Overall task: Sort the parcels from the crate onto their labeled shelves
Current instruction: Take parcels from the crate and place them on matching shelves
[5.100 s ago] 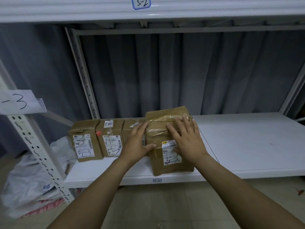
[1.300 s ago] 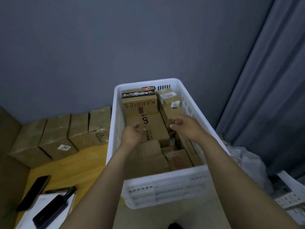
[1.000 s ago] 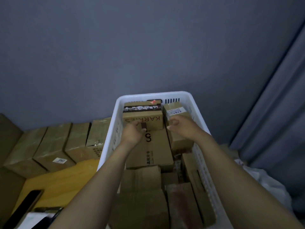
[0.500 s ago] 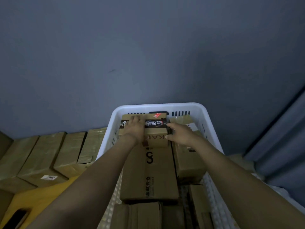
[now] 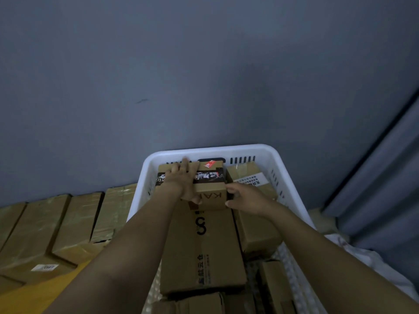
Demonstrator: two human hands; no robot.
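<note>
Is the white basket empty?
No, the white plastic crate holds many brown cardboard boxes packed side by side.

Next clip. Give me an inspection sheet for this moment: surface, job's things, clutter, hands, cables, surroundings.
Surface: yellow tabletop at lower left, only partly in view.
Job's things: white crate packed with cardboard parcels; black-banded box at its far end, long flat box nearer the person, labelled box to the right.
Clutter: row of brown boxes outside the crate on the left; white bag at lower right.
Hands: left hand lies flat on top of the black-banded box; right hand curls round its right side.
Cables: nothing seen.
Surroundings: grey wall behind, grey curtain on the right.
</note>
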